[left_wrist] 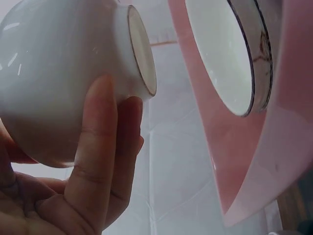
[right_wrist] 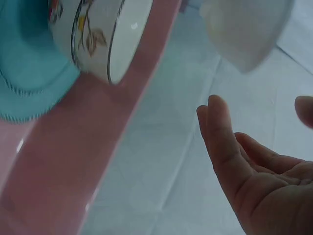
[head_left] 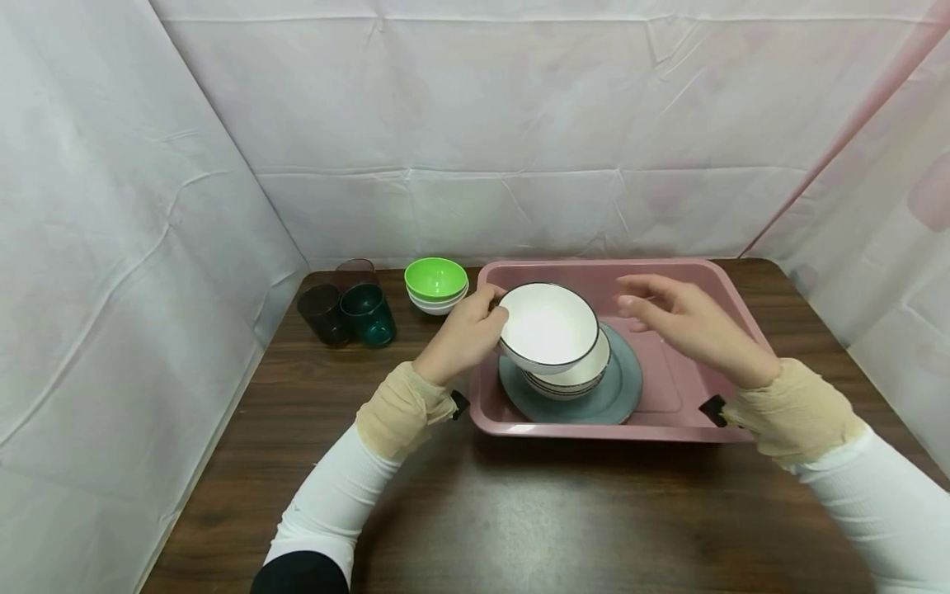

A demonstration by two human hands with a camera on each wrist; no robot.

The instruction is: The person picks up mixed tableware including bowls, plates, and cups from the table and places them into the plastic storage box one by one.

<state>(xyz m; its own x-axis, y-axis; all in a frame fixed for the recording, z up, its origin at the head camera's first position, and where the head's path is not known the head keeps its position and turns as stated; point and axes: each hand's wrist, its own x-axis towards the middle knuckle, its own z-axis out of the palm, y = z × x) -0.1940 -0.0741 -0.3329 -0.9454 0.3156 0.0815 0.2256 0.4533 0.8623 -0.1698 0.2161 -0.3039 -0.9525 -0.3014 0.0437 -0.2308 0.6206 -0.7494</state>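
My left hand (head_left: 469, 332) holds a white bowl with a dark rim (head_left: 549, 324), thumb at the rim and fingers under its side. In the left wrist view the bowl's pale outside (left_wrist: 54, 63) and foot show above the fingers. Beneath it stands a stack of matching bowls (head_left: 586, 369) on a blue-grey plate (head_left: 629, 384); the right wrist view shows a flower pattern on the stacked bowls (right_wrist: 95, 36). Apart from the bowl, to its right, my right hand (head_left: 683, 318) hovers over the tub with fingers extended and nothing in it.
The plate and stack sit in the left part of a pink tub (head_left: 609, 430). Left of the tub are nested small bowls, a green one (head_left: 436, 279) on top. Farther left stand a teal cup (head_left: 369, 315), a dark cup (head_left: 324, 313) and a pinkish cup (head_left: 356, 271). Curtains (head_left: 475, 115) surround the wooden table (head_left: 564, 511).
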